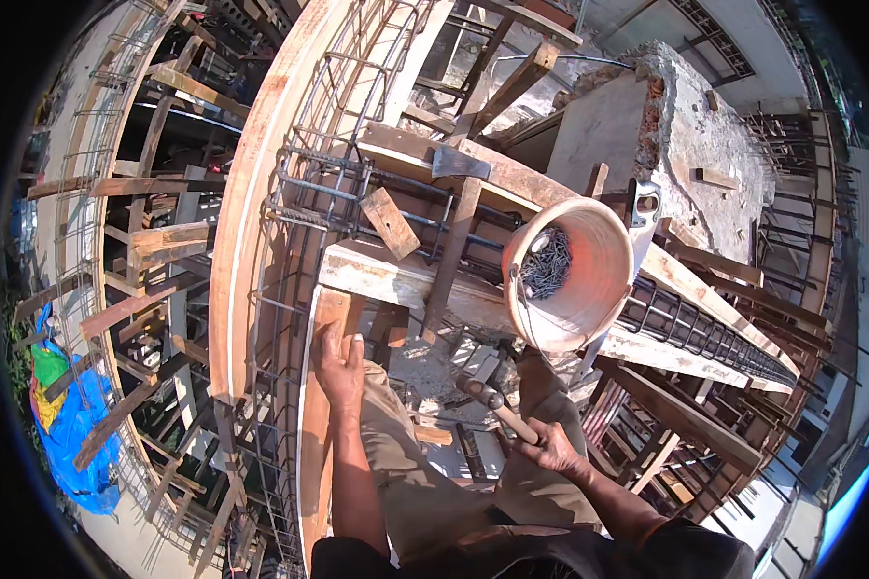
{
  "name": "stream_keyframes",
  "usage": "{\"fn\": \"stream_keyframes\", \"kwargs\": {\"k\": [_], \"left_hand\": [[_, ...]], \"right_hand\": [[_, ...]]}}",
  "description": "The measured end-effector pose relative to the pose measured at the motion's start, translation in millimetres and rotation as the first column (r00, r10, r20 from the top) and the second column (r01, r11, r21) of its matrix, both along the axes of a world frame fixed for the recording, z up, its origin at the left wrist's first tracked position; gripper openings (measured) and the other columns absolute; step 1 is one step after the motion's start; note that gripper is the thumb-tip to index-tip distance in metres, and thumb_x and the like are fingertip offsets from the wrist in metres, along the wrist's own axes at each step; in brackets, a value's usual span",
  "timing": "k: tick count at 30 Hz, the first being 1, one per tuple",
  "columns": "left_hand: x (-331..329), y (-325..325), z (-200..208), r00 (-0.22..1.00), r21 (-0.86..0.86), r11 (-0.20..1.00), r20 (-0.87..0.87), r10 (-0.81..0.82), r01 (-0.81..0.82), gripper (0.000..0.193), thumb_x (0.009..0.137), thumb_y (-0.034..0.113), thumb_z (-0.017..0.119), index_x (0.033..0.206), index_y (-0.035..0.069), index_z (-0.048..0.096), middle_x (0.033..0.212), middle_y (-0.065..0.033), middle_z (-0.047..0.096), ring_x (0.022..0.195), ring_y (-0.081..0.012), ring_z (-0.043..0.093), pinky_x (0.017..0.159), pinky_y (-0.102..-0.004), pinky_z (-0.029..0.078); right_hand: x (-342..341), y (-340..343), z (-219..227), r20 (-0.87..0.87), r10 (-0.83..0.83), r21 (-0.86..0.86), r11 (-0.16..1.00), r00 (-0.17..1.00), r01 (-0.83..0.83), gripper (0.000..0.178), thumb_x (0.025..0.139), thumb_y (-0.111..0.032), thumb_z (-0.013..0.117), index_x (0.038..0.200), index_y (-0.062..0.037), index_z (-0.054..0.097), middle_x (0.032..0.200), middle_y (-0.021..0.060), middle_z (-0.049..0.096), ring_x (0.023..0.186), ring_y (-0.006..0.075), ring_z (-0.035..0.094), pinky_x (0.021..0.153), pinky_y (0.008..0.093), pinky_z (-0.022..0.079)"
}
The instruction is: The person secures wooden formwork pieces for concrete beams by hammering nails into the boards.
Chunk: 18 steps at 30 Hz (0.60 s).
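My left hand (pixel 339 374) is at the edge of an upright wooden board (pixel 321 425), its fingers bent over the edge. My right hand (pixel 550 448) is closed around the wooden handle of a hammer (pixel 497 407), its metal head pointing up and left, over the gap between my legs. Ahead of the hammer, a pale orange bucket (pixel 589 299) with many loose nails (pixel 547 265) inside sits tilted on the beam formwork. Left of the bucket, a dark metal blade (pixel 462 162), like a hatchet head, lies at the top of a long wooden piece (pixel 451 256).
A short wood block (pixel 390 223) lies across the beam's rebar. A handsaw handle (pixel 644 203) shows beside the bucket. Rebar cages (pixel 705 333) run inside the board forms. Left are props and a blue tarp (pixel 82 444); a broken concrete block (pixel 690 145) stands far right.
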<state>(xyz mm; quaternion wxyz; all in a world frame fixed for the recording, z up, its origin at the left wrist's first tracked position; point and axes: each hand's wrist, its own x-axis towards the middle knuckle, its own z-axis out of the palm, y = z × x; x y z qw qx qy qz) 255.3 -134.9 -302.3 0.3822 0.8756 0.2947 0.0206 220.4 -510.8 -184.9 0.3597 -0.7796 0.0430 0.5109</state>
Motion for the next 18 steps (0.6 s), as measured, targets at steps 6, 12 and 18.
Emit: {"fn": "stream_keyframes", "kwargs": {"k": [6, 12, 18], "left_hand": [[117.3, -154.7, 85.0, 0.887, -0.367, 0.824, 0.336, -0.317, 0.433, 0.022, 0.085, 0.004, 0.073, 0.107, 0.004, 0.069, 0.100, -0.0108, 0.069, 0.091, -0.0263, 0.068, 0.081, -0.0360, 0.055], [217.9, -230.1, 63.2, 0.521, -0.081, 0.545, -0.204, -0.829, 0.835, 0.021, 0.083, 0.012, 0.067, 0.102, 0.007, 0.074, 0.104, -0.0165, 0.071, 0.098, -0.0343, 0.069, 0.084, -0.0426, 0.054], [258.5, -289.2, 5.8, 0.428, -0.133, 0.471, -0.261, -0.865, 0.872, 0.019, 0.081, 0.009, 0.062, 0.092, 0.013, 0.077, 0.092, -0.0170, 0.073, 0.090, -0.0346, 0.071, 0.083, -0.0432, 0.056]], "right_hand": [[-16.5, -42.0, 32.9, 0.075, -0.566, 0.101, 0.824, 0.821, 0.558, 0.026, 0.086, -0.015, 0.077, 0.100, 0.0029, 0.065, 0.075, 0.0083, 0.067, 0.071, 0.0109, 0.062, 0.067, 0.0318, 0.051], [-38.5, -75.8, 26.5, 0.017, -0.822, 0.109, 0.568, 0.569, 0.816, 0.018, 0.091, -0.016, 0.071, 0.090, -0.0037, 0.058, 0.063, -0.0009, 0.054, 0.054, 0.0080, 0.051, 0.050, 0.0261, 0.041], [-58.6, -114.6, 13.4, 0.039, -0.828, 0.074, 0.561, 0.560, 0.824, 0.018, 0.091, -0.016, 0.071, 0.089, -0.0024, 0.058, 0.062, -0.0011, 0.053, 0.053, 0.0087, 0.050, 0.049, 0.0267, 0.042]]}}
